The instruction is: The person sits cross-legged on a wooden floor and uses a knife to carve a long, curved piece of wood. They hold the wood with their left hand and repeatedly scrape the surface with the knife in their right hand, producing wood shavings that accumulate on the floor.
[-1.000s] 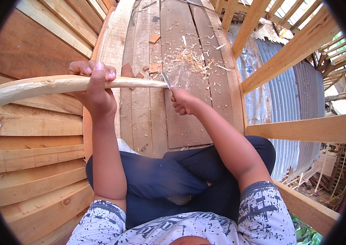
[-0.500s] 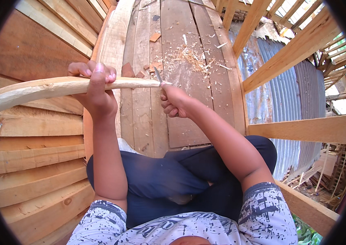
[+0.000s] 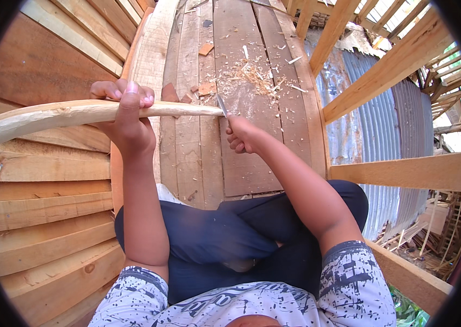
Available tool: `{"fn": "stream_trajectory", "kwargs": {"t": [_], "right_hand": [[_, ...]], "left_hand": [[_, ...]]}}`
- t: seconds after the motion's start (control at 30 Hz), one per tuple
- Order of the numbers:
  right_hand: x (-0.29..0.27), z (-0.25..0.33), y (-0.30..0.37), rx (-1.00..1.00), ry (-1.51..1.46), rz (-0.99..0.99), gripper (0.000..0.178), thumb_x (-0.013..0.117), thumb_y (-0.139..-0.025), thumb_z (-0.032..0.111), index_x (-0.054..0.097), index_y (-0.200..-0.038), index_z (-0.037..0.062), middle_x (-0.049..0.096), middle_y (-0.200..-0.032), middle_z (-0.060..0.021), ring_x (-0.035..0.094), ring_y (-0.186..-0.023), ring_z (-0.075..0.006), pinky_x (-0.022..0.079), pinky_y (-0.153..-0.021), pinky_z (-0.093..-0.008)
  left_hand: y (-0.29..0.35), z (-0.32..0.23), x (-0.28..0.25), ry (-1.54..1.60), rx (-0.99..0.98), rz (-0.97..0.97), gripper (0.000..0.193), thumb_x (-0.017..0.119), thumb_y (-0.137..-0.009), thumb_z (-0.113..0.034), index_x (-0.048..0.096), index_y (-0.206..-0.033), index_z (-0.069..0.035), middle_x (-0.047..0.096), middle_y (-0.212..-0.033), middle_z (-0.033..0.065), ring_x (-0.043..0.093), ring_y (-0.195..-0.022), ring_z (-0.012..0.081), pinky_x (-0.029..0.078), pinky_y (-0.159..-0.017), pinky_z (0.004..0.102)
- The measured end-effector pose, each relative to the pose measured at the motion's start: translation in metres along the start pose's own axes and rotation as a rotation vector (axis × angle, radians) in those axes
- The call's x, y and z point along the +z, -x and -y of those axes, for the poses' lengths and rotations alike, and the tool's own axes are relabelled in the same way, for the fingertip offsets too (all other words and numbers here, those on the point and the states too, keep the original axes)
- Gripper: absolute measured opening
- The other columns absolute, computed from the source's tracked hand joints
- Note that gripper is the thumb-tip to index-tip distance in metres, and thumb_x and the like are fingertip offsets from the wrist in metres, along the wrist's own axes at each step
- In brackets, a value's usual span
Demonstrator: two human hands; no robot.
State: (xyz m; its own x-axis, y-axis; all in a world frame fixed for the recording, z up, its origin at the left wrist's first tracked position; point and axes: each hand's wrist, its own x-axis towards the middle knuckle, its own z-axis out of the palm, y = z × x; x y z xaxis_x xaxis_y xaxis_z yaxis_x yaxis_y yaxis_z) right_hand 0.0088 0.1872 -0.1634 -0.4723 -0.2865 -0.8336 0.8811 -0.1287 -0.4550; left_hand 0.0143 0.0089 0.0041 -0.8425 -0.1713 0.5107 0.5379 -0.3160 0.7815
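Note:
My left hand (image 3: 128, 114) grips a long pale curved wooden stick (image 3: 67, 115) that runs from the far left to a tapered tip near the middle of the picture. My right hand (image 3: 243, 134) is closed on a small knife (image 3: 223, 106). Its blade rests against the stick's tip. Both forearms reach forward from my lap, above my dark trousers.
Wood shavings (image 3: 255, 76) and small offcuts (image 3: 206, 87) lie on the plank floor (image 3: 241, 163) ahead. Stacked boards (image 3: 40, 218) rise on the left. A timber railing (image 3: 399, 171) and corrugated metal sheets (image 3: 372, 98) lie to the right, with a drop beyond.
My right hand has slid the knife back and forth along the stick's tip, ending at its end. My left hand holds the stick in the same place.

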Motion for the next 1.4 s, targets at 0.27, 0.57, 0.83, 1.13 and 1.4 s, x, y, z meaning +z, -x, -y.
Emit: {"fn": "stream_trajectory", "kwargs": {"t": [0.27, 0.57, 0.83, 1.13, 1.4], "right_hand": [[0.006, 0.004, 0.011, -0.054, 0.024, 0.124, 0.050, 0.029, -0.100, 0.059, 0.035, -0.075, 0.0158, 0.023, -0.055, 0.0071, 0.016, -0.042, -0.0044, 0.012, -0.036, -0.0231], [0.032, 0.018, 0.045, -0.088, 0.036, 0.283, 0.051, 0.028, -0.100, 0.058, 0.034, -0.073, 0.0157, 0.023, -0.056, 0.0074, 0.016, -0.042, -0.0038, 0.011, -0.035, -0.0233], [0.024, 0.004, 0.025, -0.058, -0.018, 0.095, 0.050, 0.029, -0.100, 0.058, 0.034, -0.073, 0.0153, 0.025, -0.056, 0.0070, 0.016, -0.043, -0.0044, 0.012, -0.037, -0.0232], [0.001, 0.008, 0.016, -0.001, 0.126, -0.040, 0.051, 0.030, -0.100, 0.058, 0.034, -0.072, 0.0153, 0.023, -0.057, 0.0076, 0.017, -0.043, -0.0050, 0.011, -0.038, -0.0240], [0.014, 0.015, 0.035, -0.087, 0.254, 0.075, 0.053, 0.026, -0.101, 0.058, 0.032, -0.069, 0.0158, 0.022, -0.056, 0.0071, 0.016, -0.043, -0.0055, 0.011, -0.038, -0.0253]], "left_hand": [[0.000, 0.002, -0.007, 0.041, 0.021, 0.013, 0.026, 0.056, -0.084, 0.005, 0.037, -0.090, -0.012, 0.044, -0.069, 0.0011, 0.048, -0.058, 0.0107, 0.046, -0.061, 0.0304], [0.003, -0.001, -0.007, -0.010, 0.004, 0.007, 0.023, 0.056, -0.085, 0.000, 0.039, -0.086, -0.016, 0.039, -0.066, -0.0021, 0.042, -0.059, 0.0086, 0.040, -0.063, 0.0280], [0.003, 0.000, -0.003, 0.018, -0.001, 0.027, 0.024, 0.056, -0.084, 0.002, 0.038, -0.087, -0.015, 0.041, -0.066, -0.0012, 0.044, -0.058, 0.0089, 0.042, -0.062, 0.0284], [0.002, 0.007, -0.014, 0.131, 0.007, 0.101, 0.025, 0.056, -0.080, 0.001, 0.037, -0.086, -0.013, 0.042, -0.063, -0.0002, 0.044, -0.054, 0.0103, 0.043, -0.058, 0.0278], [-0.001, 0.004, -0.025, 0.169, -0.004, 0.162, 0.022, 0.053, -0.077, -0.001, 0.036, -0.082, -0.014, 0.039, -0.057, -0.0009, 0.042, -0.052, 0.0097, 0.040, -0.057, 0.0260]]}}
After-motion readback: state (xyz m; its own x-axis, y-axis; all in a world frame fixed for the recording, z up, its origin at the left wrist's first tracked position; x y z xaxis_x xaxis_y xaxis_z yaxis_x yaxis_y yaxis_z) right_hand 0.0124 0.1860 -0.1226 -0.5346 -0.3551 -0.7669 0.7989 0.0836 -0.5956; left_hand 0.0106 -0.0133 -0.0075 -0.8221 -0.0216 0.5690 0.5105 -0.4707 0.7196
